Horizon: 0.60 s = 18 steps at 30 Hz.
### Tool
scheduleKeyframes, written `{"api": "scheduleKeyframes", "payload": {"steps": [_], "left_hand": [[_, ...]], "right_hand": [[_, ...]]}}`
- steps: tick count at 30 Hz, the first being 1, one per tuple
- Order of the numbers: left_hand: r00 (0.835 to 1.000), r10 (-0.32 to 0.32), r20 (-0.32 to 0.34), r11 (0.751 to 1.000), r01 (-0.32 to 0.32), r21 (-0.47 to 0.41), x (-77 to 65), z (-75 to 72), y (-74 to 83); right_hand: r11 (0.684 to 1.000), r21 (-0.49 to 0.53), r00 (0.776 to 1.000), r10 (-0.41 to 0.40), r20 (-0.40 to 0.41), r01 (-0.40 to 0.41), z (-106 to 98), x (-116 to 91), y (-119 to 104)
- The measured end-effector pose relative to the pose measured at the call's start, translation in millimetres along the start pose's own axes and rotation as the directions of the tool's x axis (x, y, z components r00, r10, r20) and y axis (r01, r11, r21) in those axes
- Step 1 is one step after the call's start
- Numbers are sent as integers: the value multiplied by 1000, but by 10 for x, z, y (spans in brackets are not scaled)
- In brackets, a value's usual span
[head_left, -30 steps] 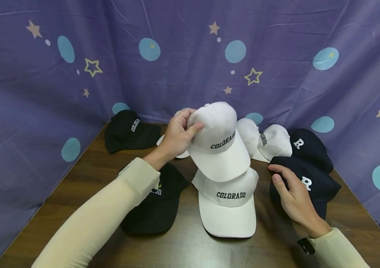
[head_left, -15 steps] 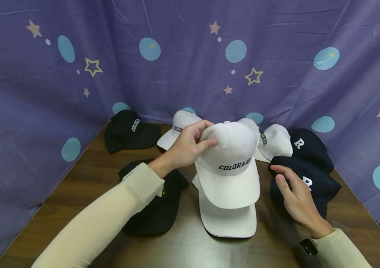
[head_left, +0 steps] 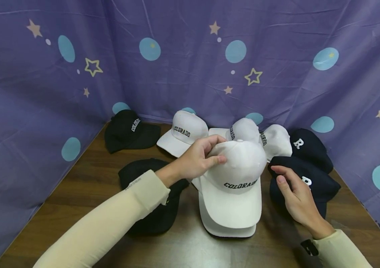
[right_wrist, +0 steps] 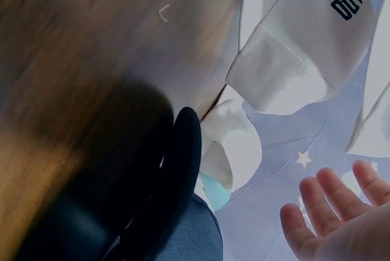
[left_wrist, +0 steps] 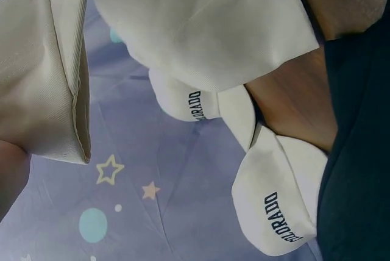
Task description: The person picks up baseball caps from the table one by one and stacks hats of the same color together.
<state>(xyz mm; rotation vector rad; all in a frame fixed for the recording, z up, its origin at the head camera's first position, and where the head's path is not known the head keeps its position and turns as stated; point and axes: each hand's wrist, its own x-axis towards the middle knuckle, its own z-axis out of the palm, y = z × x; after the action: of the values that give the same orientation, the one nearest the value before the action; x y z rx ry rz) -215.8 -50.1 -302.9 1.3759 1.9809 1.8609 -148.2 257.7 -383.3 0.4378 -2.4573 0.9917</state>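
My left hand (head_left: 196, 158) pinches the crown of a white baseball cap (head_left: 240, 163) lettered COLORADO, thumb on the outside, its brim tilted toward me. Directly below is a second white cap (head_left: 223, 231); in the head view only its brim and left edge show. The left wrist view has the gripped cap (left_wrist: 42, 78) at the left and the lower cap (left_wrist: 207, 23) at the top. My right hand (head_left: 298, 199), fingers relaxed and holding nothing, hovers in front of a navy cap (head_left: 325, 186) with a white R. Those fingers spread loosely in the right wrist view.
A black cap (head_left: 161, 219) lies left of the white pair, partly behind my left sleeve. Along the back stand another black cap (head_left: 123, 134), white caps (head_left: 193, 126) and a second navy cap (head_left: 315, 149). A purple curtain (head_left: 190, 74) encloses the wooden table (head_left: 86, 186).
My left hand has lowered the white cap toward me and slightly right, over the white cap on the table, uncovering the back white caps. My right hand has barely moved.
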Motion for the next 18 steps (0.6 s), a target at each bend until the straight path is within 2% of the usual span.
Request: {"api": "scheduleKeyframes", "payload": {"steps": [10,18], "left_hand": [[999,-8,46,1000,7,6,-40,37,-134],[997,-68,47,997,65,51,-63,11,-224]], "right_hand": [[1000,-7,1000,-19,-7,19,2,-6,37],[1000,-10,1000,-4,16,4,14,-27,75]]}}
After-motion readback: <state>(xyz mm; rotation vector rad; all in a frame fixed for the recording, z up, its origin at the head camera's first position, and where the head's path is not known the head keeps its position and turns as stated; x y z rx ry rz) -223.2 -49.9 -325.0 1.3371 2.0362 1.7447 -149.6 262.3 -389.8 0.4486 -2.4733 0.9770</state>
